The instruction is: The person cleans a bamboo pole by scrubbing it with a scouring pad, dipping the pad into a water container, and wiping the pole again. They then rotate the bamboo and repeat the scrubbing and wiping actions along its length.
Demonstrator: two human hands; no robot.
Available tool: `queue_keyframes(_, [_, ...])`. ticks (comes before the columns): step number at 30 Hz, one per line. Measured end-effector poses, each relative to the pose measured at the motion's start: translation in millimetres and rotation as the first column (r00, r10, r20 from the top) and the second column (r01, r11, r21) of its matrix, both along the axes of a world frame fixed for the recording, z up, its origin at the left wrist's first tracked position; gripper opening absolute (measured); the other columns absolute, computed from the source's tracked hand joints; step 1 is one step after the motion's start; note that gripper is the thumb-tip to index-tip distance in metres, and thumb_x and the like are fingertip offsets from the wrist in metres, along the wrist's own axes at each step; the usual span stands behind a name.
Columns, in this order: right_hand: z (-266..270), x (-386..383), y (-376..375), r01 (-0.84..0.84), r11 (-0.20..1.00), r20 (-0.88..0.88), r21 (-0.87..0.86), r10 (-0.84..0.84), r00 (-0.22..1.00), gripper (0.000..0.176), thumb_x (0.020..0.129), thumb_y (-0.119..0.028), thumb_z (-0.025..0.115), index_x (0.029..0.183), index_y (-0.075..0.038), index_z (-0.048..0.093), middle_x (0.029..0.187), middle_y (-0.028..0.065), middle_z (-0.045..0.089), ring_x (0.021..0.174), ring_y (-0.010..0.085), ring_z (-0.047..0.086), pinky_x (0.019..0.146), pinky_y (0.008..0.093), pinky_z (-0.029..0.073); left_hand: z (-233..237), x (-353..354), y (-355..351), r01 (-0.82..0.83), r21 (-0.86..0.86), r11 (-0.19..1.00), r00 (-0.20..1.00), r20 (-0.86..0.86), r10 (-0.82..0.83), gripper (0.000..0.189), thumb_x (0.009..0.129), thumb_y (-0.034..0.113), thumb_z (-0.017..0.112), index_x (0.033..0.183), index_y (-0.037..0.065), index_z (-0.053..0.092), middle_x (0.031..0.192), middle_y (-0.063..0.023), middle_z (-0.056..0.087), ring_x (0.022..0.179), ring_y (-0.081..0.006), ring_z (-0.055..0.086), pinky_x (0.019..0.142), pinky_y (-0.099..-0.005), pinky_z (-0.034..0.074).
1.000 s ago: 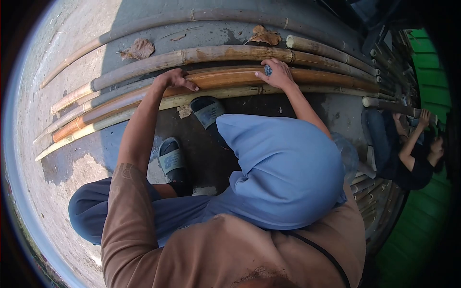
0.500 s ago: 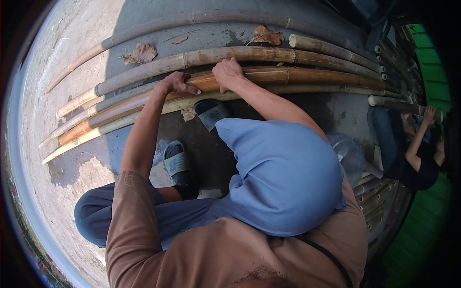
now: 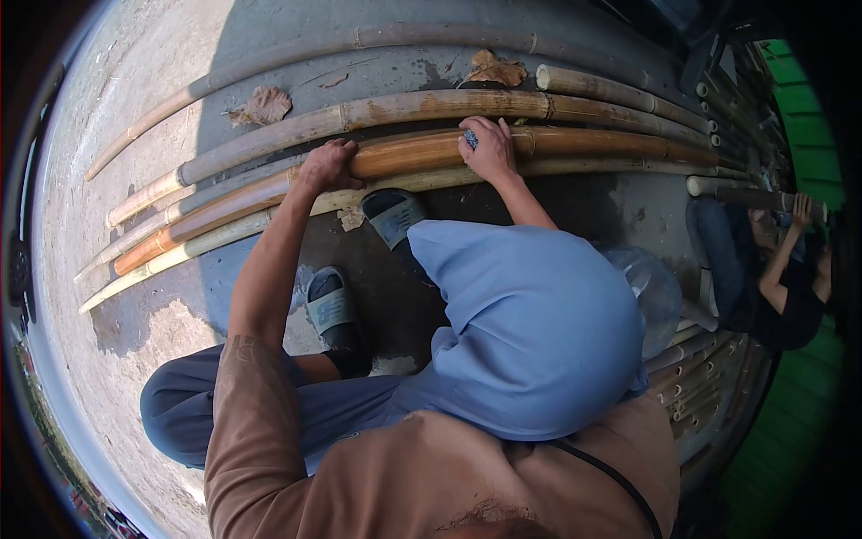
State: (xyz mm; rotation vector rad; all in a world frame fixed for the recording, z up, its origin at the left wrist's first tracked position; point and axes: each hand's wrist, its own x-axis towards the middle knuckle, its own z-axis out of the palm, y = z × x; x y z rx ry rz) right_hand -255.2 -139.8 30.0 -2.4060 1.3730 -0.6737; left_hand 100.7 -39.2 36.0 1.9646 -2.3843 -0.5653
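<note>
I am curving my left hand (image 3: 329, 166) over the orange-brown bamboo pole (image 3: 404, 154), my fingers bending down around its far side and my thumb lying toward me, so the hand is closing narrowly on the rounded surface. I am laying my right hand (image 3: 489, 148) across the same pole, farther to the right, with a stretch of smooth, shiny bamboo showing between the two hands. In that right hand I am holding a small blue speckled wad (image 3: 470, 138), partly hidden under my thumb side; the hand is half closing around it, and I cannot tell how firmly I am pressing.

The pole is lying lengthwise across the ground in front of me, just beyond my sandals (image 3: 392, 216). It is running between a thicker mottled pole (image 3: 404, 108) on its far side and a pale pole (image 3: 413, 182) on its near side, its left end reaching into the sunlight. Farther out, two dry leaves (image 3: 496, 68) are resting on the grey ground (image 3: 377, 81), near a long thin pole (image 3: 431, 34).

Beside my blue-covered knee (image 3: 539, 323), a clear plastic bottle (image 3: 651, 296) is standing or lying, I cannot tell which. At the far right, another person (image 3: 781, 296) is gripping a separate pole (image 3: 745, 195).
</note>
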Motion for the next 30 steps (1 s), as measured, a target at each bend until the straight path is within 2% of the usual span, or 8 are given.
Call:
queue_keyframes(4, [-3, -64, -39, 0.184, 0.968, 0.056, -0.170, -0.177, 0.983, 0.022, 0.093, -0.027, 0.069, 0.105, -0.009, 0.074, 0.105, 0.0143, 0.075, 0.104, 0.0387, 0.070, 0.108, 0.0556, 0.048, 33, 1, -16, 0.033, 0.373, 0.927, 0.982, -0.185, 0.039, 0.079, 0.063, 0.050, 0.090, 0.120, -0.002, 0.072, 0.112, -0.0256, 0.075, 0.108, -0.0402, 0.071, 0.096, -0.0483, 0.056])
queue_keyframes(6, [-2, -31, -27, 0.171, 0.984, 0.098, 0.053, -0.176, 0.980, 0.021, 0.095, -0.030, 0.069, 0.101, -0.010, 0.074, 0.104, 0.0156, 0.074, 0.098, 0.0400, 0.071, 0.092, 0.0528, 0.056, 19, -8, -4, 0.038, 0.372, 0.928, 0.983, -0.179, 0.032, 0.081, 0.064, 0.054, 0.090, 0.122, -0.001, 0.075, 0.116, -0.0255, 0.076, 0.112, -0.0394, 0.071, 0.100, -0.0466, 0.055])
queue_keyframes(14, [5, 118, 58, -0.361, 0.928, 0.205, 0.091, 0.337, 0.919, 0.019, 0.090, -0.027, 0.070, 0.099, -0.011, 0.073, 0.102, 0.0162, 0.073, 0.099, 0.0397, 0.071, 0.087, 0.0510, 0.057, 18, -11, 17, 0.006, 0.282, 0.960, 0.987, -0.155, 0.039, 0.087, 0.064, 0.059, 0.088, 0.131, 0.005, 0.070, 0.115, -0.0257, 0.075, 0.113, -0.0413, 0.070, 0.101, -0.0485, 0.056])
queue_keyframes(17, [-1, 42, 11, -0.049, 0.980, 0.109, 0.191, 0.029, 0.994, 0.017, 0.088, -0.025, 0.069, 0.093, -0.010, 0.074, 0.098, 0.0167, 0.073, 0.097, 0.0403, 0.070, 0.088, 0.0500, 0.056, 28, -16, 22, -0.038, 0.251, 0.967, 0.998, -0.033, 0.048, 0.087, 0.067, 0.061, 0.086, 0.132, 0.006, 0.068, 0.116, -0.0242, 0.075, 0.114, -0.0407, 0.070, 0.099, -0.0500, 0.056])
queue_keyframes(19, [-15, -29, -24, 0.128, 0.992, -0.031, 0.018, -0.127, 0.991, 0.017, 0.085, -0.021, 0.068, 0.094, -0.009, 0.075, 0.098, 0.0169, 0.074, 0.099, 0.0417, 0.067, 0.090, 0.0522, 0.055, 29, -22, 27, -0.054, 0.208, 0.977, 0.999, 0.018, 0.051, 0.089, 0.068, 0.061, 0.086, 0.134, 0.004, 0.065, 0.117, -0.0238, 0.074, 0.115, -0.0405, 0.070, 0.099, -0.0500, 0.057])
queue_keyframes(24, [13, -22, -13, 0.213, 0.977, -0.115, -0.008, -0.212, 0.970, 0.019, 0.085, -0.022, 0.067, 0.094, -0.008, 0.075, 0.099, 0.0189, 0.075, 0.097, 0.0426, 0.068, 0.090, 0.0525, 0.056, 14, -33, 35, -0.072, 0.067, 0.995, 0.997, 0.012, 0.071, 0.087, 0.067, 0.054, 0.091, 0.128, 0.000, 0.059, 0.116, -0.0246, 0.071, 0.111, -0.0430, 0.070, 0.093, -0.0526, 0.059])
queue_keyframes(27, [10, 83, 30, -0.129, 0.972, 0.052, 0.198, 0.121, 0.991, 0.018, 0.088, -0.026, 0.067, 0.094, -0.009, 0.073, 0.102, 0.0198, 0.075, 0.102, 0.0421, 0.069, 0.091, 0.0535, 0.055, 23, -37, 33, -0.085, 0.146, 0.986, 0.995, 0.071, 0.076, 0.085, 0.067, 0.048, 0.093, 0.130, 0.000, 0.059, 0.124, -0.0205, 0.070, 0.117, -0.0386, 0.070, 0.098, -0.0487, 0.059])
queue_keyframes(30, [-1, 149, 66, -0.440, 0.896, 0.120, 0.050, 0.432, 0.894, 0.020, 0.090, -0.026, 0.066, 0.096, -0.008, 0.072, 0.103, 0.0180, 0.075, 0.104, 0.0402, 0.069, 0.092, 0.0512, 0.055, 15, -36, 37, -0.123, 0.091, 0.988, 0.992, 0.019, 0.122, 0.084, 0.063, 0.041, 0.096, 0.127, 0.002, 0.059, 0.122, -0.0199, 0.070, 0.116, -0.0385, 0.070, 0.099, -0.0490, 0.059])
